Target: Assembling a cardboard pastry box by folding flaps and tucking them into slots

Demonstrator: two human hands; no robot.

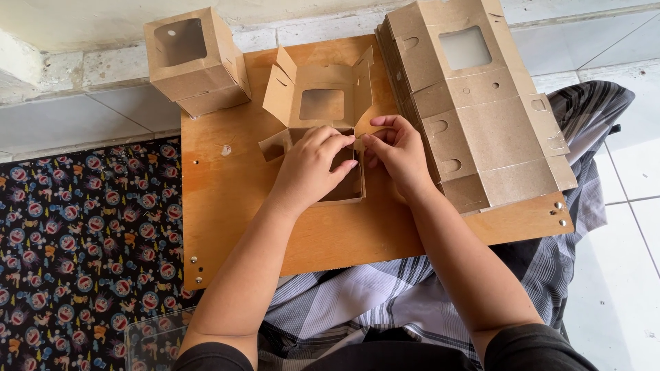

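Here both hands, left hand (311, 165) and right hand (397, 154), pinch the half-folded windowed cardboard box (320, 104) on the wooden board (227, 206); flat box stack (481, 117) at two o'clock.

Brown cardboard box (320, 110), half-folded, window panel upright, flaps splayed, lying mid wooden board (227, 206).

left hand (311, 168) palm down, fingers curled, pinching | right hand (399, 152) — fingertips meeting left's, thumb in | forearms converge — both bare, extended forward
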